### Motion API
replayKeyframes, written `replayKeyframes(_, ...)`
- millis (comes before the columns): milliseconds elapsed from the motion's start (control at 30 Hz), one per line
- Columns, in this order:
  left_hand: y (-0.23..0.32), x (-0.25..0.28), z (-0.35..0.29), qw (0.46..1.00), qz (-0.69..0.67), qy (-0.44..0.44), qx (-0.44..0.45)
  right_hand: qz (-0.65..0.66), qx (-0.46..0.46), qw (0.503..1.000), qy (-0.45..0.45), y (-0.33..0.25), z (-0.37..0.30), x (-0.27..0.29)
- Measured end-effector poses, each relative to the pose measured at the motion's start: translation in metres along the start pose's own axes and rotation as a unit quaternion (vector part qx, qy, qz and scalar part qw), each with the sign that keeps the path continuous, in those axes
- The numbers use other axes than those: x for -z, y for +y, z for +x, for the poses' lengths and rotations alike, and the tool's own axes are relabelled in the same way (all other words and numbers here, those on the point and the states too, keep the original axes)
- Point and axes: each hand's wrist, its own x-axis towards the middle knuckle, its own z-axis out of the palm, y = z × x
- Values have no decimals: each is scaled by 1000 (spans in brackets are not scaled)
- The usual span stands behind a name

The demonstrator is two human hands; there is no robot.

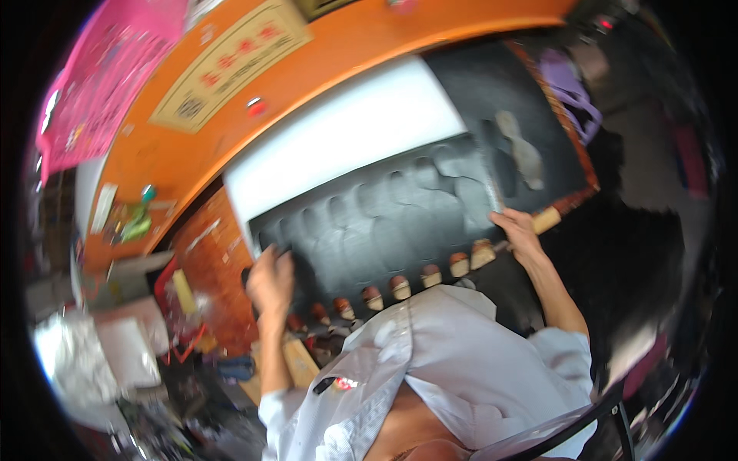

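A black sheet [411, 219] with several sole-shaped outlines lies in front of me, tilted up toward the right. My right hand [520, 234] pinches its near right corner. At the left end of the sheet is my left hand [273, 280], its fingers smeared by motion, so their hold cannot be made out. Past the sheet's far edge lies a bright white sheet [346, 134]. Beyond the right edge, a pale sole-shaped piece [527, 157] rests beside a dark one [501, 160] on the black work surface [492, 81].
Several small brown-and-cream rounded pieces [400, 288] line the near edge, close to my shirt. Behind runs an orange ledge [338, 54] with a printed yellow card [231, 65]. A pink basket [115, 81] stands far left; a purple plastic item [565, 88] is at the right.
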Motion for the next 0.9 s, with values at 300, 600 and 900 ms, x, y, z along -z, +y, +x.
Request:
replayKeyframes(300, 249, -165, 45, 840, -175, -239, -455, 145, -1, 989, -10, -2, -3, -12)
replayKeyframes(600, 276, -189, 44, 870, -165, -189, -425, 235, 2, 970, -58, 1, -6, -10)
replayKeyframes(900, 232, -143, 132, 700, -695, -158, 47, -89, 72, 989, 94, 1, -11, -12)
